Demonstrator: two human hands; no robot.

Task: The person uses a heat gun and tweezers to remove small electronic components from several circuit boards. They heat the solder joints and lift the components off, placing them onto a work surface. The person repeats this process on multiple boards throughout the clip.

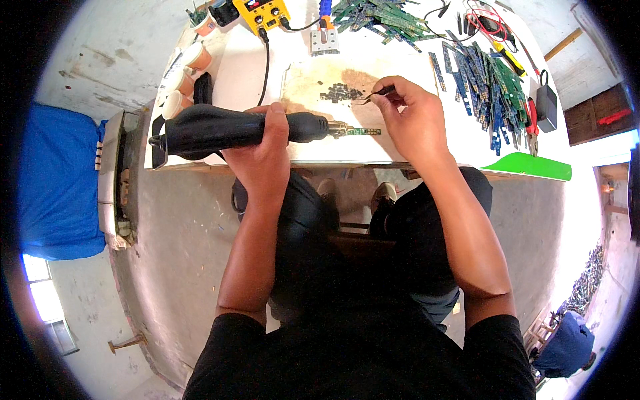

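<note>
My left hand (268, 140) is wrapped round the black handle of a hot-air gun (220, 129). Its metal nozzle points right, at the left end of a narrow green circuit board strip (364, 132) lying near the table's front edge. Between the thumb and fingers of my right hand (415, 117) is a pair of dark tweezers (378, 93), tips pointing left. Those tips are beside a pile of small black chips (339, 93) on a brown-stained board (310, 75). Whether the tweezers grip a chip is too small to tell.
Long green and blue circuit strips (493, 93) are heaped at the right, with more strips (380, 17) at the back. Red-handled pliers (532, 123) lie near a black adapter (547, 107). A yellow control unit (261, 15) and several cups (180, 81) stand at the left.
</note>
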